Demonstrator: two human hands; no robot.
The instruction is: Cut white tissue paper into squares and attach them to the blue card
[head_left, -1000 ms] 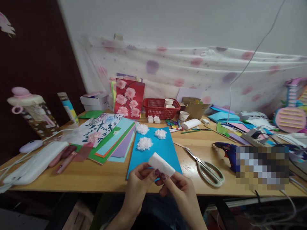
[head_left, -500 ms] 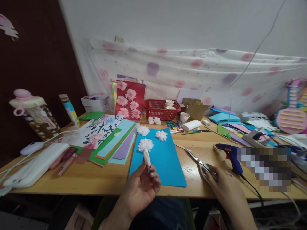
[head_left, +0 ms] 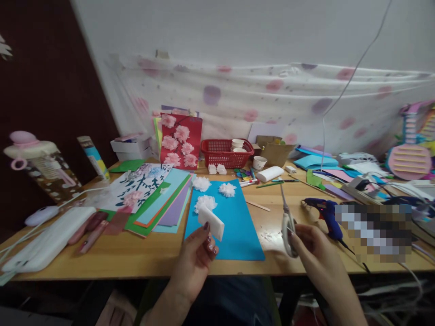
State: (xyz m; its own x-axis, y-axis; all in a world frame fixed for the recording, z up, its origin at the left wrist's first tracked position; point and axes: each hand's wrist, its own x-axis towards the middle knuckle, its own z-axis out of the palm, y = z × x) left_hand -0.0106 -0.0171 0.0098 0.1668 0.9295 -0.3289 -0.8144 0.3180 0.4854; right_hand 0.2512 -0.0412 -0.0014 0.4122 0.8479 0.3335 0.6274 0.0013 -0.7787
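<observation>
My left hand [head_left: 199,246] pinches a folded piece of white tissue paper [head_left: 213,222] above the blue sheet [head_left: 234,231]. Three fluffy white paper flowers [head_left: 205,204] lie on the upper part of that sheet, the lowest one partly behind the tissue. On the right, my right hand [head_left: 314,249] grips a pair of scissors [head_left: 288,226] by the handles, lifted off the table with the blades pointing up and away from me. A wooden stick [head_left: 258,206] lies between the sheet and the scissors.
A blue glue gun [head_left: 322,213] with a cord lies to the right. Coloured papers [head_left: 163,199] are stacked on the left. Behind stand a red basket [head_left: 224,159] with paper cups, a red card with pink flowers [head_left: 181,140] and folded white pieces [head_left: 217,169].
My right hand has picked the scissors up from the table and tilted them upright. My left hand has turned the folded tissue so its broad side shows.
</observation>
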